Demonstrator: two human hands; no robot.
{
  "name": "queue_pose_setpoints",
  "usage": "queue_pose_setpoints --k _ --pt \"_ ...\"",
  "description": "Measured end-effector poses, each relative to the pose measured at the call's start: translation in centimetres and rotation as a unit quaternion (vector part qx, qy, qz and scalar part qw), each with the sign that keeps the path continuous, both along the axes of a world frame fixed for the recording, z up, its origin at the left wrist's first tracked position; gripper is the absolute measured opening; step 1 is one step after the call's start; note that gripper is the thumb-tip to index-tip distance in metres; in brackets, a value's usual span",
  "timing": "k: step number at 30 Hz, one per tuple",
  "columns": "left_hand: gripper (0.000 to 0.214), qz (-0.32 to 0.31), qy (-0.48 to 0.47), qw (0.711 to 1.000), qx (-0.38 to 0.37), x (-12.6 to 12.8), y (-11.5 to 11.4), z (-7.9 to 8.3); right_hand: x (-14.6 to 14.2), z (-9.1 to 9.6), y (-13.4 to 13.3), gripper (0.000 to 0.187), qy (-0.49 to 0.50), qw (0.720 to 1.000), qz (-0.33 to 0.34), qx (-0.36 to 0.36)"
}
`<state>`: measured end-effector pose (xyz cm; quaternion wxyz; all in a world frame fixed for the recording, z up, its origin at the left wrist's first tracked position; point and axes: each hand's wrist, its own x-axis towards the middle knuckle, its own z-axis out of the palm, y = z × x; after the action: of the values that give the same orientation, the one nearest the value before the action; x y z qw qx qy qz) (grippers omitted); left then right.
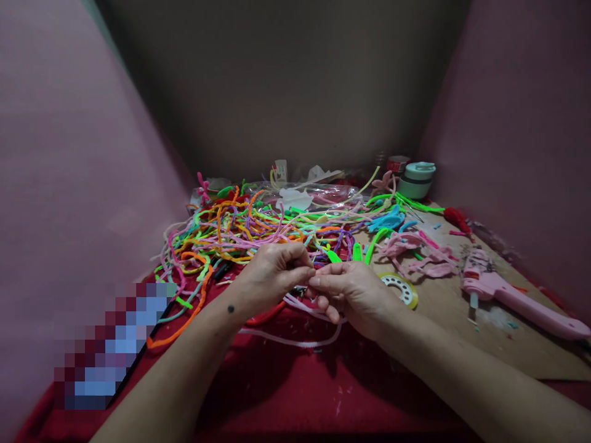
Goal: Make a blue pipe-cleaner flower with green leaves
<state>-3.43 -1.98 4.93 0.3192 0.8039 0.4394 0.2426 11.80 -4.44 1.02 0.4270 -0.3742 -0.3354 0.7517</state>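
My left hand (276, 269) and my right hand (357, 296) meet over the front of the pile, thumbs and forefingers pinched together at the tips. Whatever lies between those fingertips is too small or too hidden to name. Bright green pipe cleaner pieces (357, 253) stick up just behind my right hand; whether it holds them I cannot tell. Below the fingers, a pale pink pipe cleaner (295, 341) curves across the red cloth (295, 394). Behind both hands spreads a tangled heap of many-coloured pipe cleaners (231, 231).
On the right, a brown board (438, 335) carries a pink hot glue gun (503, 292), a yellow tape roll (410, 292) and pink twisted pipe cleaners (418, 252). A mint-lidded container (417, 180) stands at the back. A blurred-out flat device (124, 351) lies left.
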Motion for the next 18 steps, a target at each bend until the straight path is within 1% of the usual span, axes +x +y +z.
queue_pose_setpoints --k 3,6,8,10,12,13,16,18 --pt "0.011 -0.025 0.031 0.999 0.003 0.0 -0.4 0.6 -0.3 -0.2 -0.3 0.013 -0.050 0.999 0.000 0.016" --pt "0.012 -0.037 0.057 0.998 0.005 0.1 -0.7 1.1 -0.7 -0.2 -0.7 0.014 -0.107 0.992 -0.031 0.059" --pt "0.010 -0.036 0.036 0.999 -0.005 0.1 -0.6 1.0 -0.7 -0.1 -0.8 0.014 -0.121 0.988 -0.051 0.084" --pt "0.007 -0.024 -0.007 0.999 -0.029 0.1 -0.4 0.8 -0.6 0.0 -0.8 0.014 -0.124 0.988 -0.049 0.072" --pt "0.005 -0.017 -0.031 0.998 -0.049 0.0 -0.2 0.6 -0.4 0.1 -0.6 0.012 -0.119 0.992 -0.027 0.041" --pt "0.006 -0.021 -0.027 0.998 -0.051 -0.1 -0.2 0.6 -0.3 0.1 -0.5 0.011 -0.114 0.993 -0.013 0.031" --pt "0.009 -0.057 0.028 0.998 -0.023 -0.3 -0.3 0.9 -0.2 -0.1 -0.3 0.010 -0.101 0.994 0.042 0.029" --pt "0.010 -0.080 0.061 0.995 -0.011 -0.5 -0.5 1.4 -0.2 -0.3 -0.3 0.009 -0.110 0.991 0.073 0.031"
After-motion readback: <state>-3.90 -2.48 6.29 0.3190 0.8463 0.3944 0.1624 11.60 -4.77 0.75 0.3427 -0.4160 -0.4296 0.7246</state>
